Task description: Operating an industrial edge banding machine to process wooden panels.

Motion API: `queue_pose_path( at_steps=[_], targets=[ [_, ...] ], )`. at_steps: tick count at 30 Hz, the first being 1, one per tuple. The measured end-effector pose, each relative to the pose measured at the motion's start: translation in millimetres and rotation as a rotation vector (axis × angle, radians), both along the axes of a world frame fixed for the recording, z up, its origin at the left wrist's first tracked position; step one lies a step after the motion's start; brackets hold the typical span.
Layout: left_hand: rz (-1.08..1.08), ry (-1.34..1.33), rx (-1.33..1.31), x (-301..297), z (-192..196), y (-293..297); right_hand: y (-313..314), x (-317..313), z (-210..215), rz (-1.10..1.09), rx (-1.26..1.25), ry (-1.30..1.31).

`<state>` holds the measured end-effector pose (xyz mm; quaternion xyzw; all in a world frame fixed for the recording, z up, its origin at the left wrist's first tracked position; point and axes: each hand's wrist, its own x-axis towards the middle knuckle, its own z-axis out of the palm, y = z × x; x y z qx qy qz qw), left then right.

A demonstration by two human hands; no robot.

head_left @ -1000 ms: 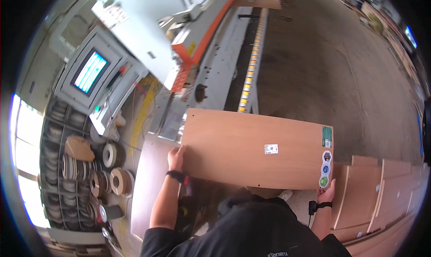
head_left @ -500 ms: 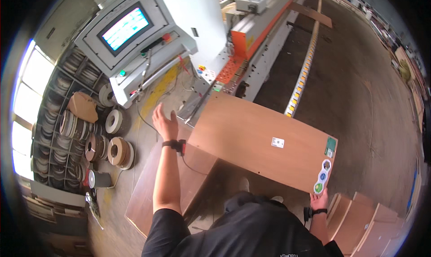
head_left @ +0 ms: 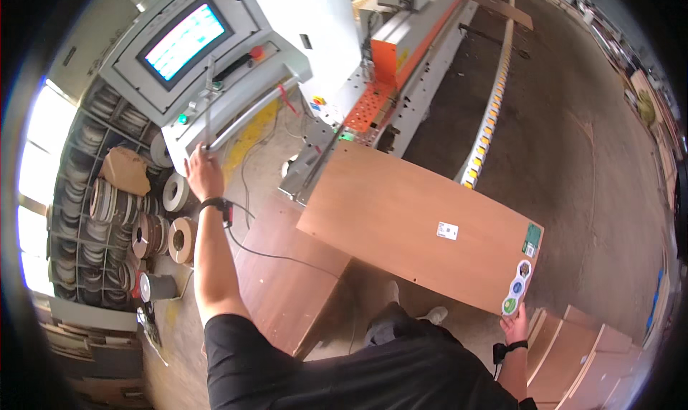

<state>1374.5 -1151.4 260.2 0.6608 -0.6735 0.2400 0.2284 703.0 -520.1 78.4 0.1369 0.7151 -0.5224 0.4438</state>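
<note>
Your right hand clamped on the near corner of the brown wood panel, panel lying across in front of you toward the edge-banding machine, your left hand up at the control console, fingers touching its grey handle bar, grip unclear

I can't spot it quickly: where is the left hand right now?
In the head view, the left hand is up on the left, at the control panel, away from the wooden board.
</note>
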Motion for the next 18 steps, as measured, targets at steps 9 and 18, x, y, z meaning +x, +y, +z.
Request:
queue_pose_path(
  at_steps=[9,18],
  targets=[
    [-0.050,0.034,0.672,-53,-38,190,-6,-8,18,0.120,0.106,0.099],
    [0.113,0.739,1.029,-97,-120,351,-7,-15,25,0.215,0.065,0.204]
  ],
)
